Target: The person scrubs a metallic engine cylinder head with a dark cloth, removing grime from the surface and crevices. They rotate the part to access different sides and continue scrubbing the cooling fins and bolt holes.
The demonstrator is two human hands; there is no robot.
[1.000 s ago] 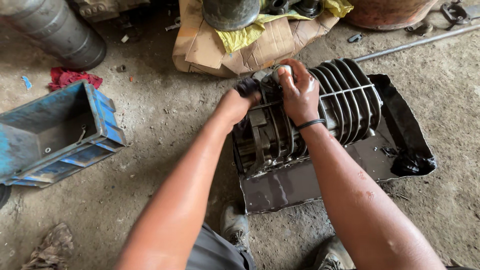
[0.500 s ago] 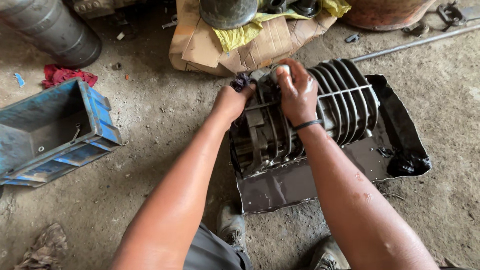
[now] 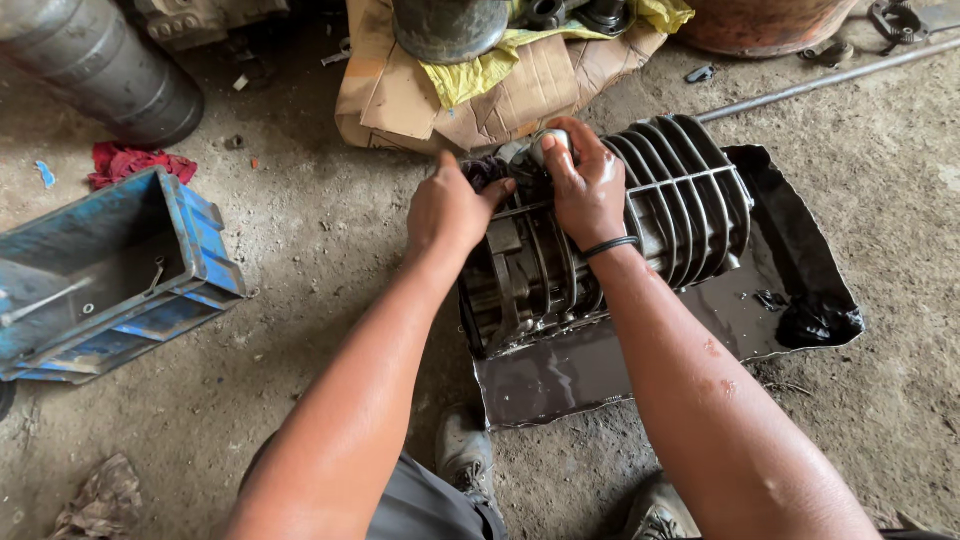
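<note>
A ribbed grey metal gearbox housing [image 3: 680, 215] lies on its side in a dark oily metal tray [image 3: 560, 380] on the floor. My right hand [image 3: 585, 180], with a black band on its wrist, is closed over a round pale part [image 3: 548, 143] at the housing's upper left end. To its left, my left hand [image 3: 450, 210] grips a small dark greasy piece [image 3: 487, 172] against the same end. Most of what the fingers hold is hidden.
A blue metal box [image 3: 120, 275] lies tilted at the left, a red rag [image 3: 135, 160] behind it. A grey cylinder [image 3: 95, 65] stands at top left. Cardboard [image 3: 500, 85] with yellow cloth sits behind the housing. A long steel rod [image 3: 830, 78] runs at top right.
Both hands stay at the housing's upper end. The left hand has shifted slightly left and down along it. The view has drifted a little.
</note>
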